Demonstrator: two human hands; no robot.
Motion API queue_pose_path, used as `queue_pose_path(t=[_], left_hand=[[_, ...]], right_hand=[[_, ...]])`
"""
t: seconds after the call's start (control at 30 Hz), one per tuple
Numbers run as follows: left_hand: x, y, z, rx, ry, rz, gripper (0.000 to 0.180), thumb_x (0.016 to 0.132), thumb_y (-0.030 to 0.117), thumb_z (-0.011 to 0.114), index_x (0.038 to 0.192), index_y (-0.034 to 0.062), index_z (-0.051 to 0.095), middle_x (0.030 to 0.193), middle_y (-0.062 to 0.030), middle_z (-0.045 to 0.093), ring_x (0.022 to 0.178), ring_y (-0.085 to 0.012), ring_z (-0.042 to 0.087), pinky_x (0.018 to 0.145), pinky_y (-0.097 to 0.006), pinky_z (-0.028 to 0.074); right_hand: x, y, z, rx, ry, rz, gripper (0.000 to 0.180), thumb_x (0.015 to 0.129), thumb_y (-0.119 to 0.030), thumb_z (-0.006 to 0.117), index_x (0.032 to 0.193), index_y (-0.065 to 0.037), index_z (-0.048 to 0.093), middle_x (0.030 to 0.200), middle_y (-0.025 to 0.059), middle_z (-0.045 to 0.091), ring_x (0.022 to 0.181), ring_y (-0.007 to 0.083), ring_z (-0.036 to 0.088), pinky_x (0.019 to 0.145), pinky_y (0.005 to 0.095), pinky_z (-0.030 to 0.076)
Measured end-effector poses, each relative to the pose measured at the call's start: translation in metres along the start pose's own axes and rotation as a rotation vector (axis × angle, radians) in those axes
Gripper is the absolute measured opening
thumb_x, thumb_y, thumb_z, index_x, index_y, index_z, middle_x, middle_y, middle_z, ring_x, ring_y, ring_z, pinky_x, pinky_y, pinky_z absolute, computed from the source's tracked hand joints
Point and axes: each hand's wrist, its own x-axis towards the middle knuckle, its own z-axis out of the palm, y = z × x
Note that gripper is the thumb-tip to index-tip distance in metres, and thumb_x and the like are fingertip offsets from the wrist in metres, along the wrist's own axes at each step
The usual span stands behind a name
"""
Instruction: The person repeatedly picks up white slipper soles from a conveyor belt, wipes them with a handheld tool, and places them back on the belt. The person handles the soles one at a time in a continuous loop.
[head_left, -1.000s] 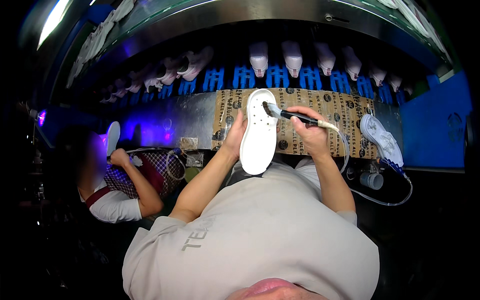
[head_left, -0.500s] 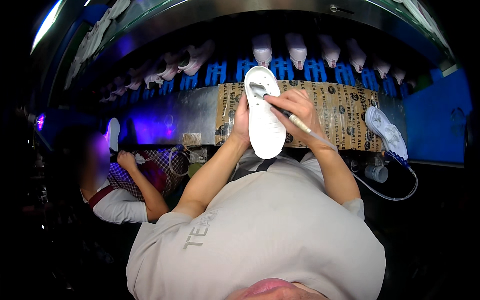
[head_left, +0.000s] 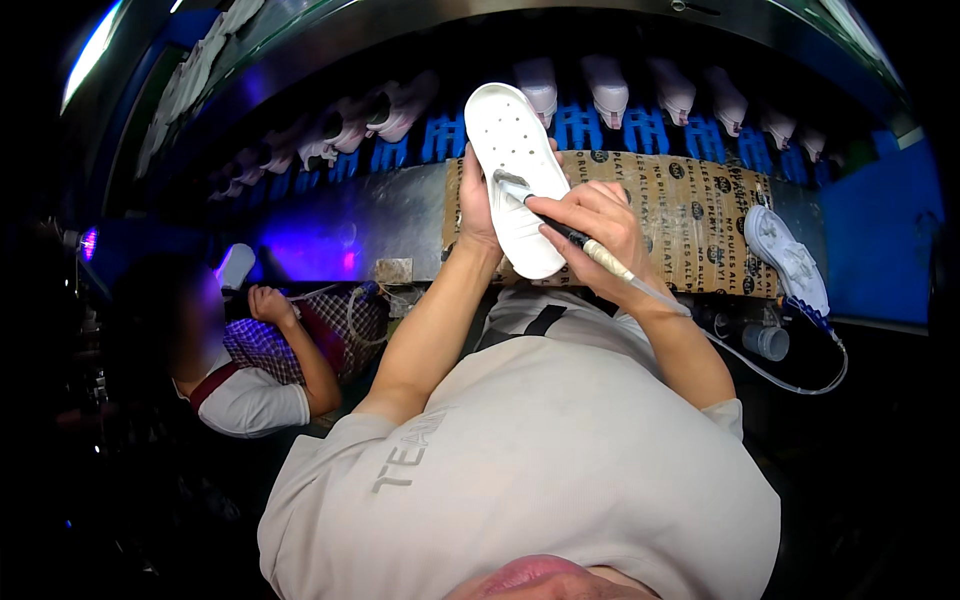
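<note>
A white shoe sole [head_left: 507, 135] with small holes is held up in front of me, its inner side facing me. My left hand [head_left: 478, 205] grips it along its left edge, fingers wrapped behind it. Between the fingers of my right hand [head_left: 605, 235] is a brush [head_left: 570, 232] with a dark and cream handle and a thin clear tube running off its back end. The brush's bristles touch the middle of the sole, where a wet greyish patch shows.
Cardboard [head_left: 690, 215] covers the bench ahead. Another white sole [head_left: 785, 255] lies at its right end, near a clear jar [head_left: 766, 343]. Pale shoes [head_left: 606, 90] stand in a row behind blue racks [head_left: 577, 128]. At left, a co-worker [head_left: 270, 370] holds a white sole [head_left: 235, 267].
The sole has tilted and moved slightly up and left in my left hand. The brush has gone from the sole's upper part to its middle. The co-worker's hand has moved up.
</note>
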Motion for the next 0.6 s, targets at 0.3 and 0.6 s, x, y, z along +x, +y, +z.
queue_pose_path(t=[0.3, 0.6], left_hand=[[0.015, 0.028, 0.014, 0.13, -0.143, 0.103, 0.072, 0.105, 0.062, 0.026, 0.146, 0.0079, 0.052, 0.126, -0.0189, 0.067, 0.112, -0.0316, 0.069, 0.092, -0.045, 0.061], [0.032, 0.062, 0.032, 0.385, -0.387, 0.094, 0.076, 0.106, 0.061, 0.017, 0.154, 0.0075, 0.042, 0.137, -0.0216, 0.061, 0.119, -0.0333, 0.067, 0.096, -0.046, 0.06]], right_hand=[[-0.009, -0.01, -0.013, 0.257, -0.16, 0.076, 0.031, 0.082, -0.007, 0.081, 0.113, -0.01, 0.079, 0.09, 0.0079, 0.076, 0.083, 0.0204, 0.067, 0.083, 0.0346, 0.046], [-0.014, 0.002, -0.025, 0.409, -0.293, 0.168, 0.03, 0.084, -0.01, 0.081, 0.114, -0.008, 0.079, 0.093, 0.0082, 0.073, 0.08, 0.0181, 0.064, 0.072, 0.0322, 0.049]])
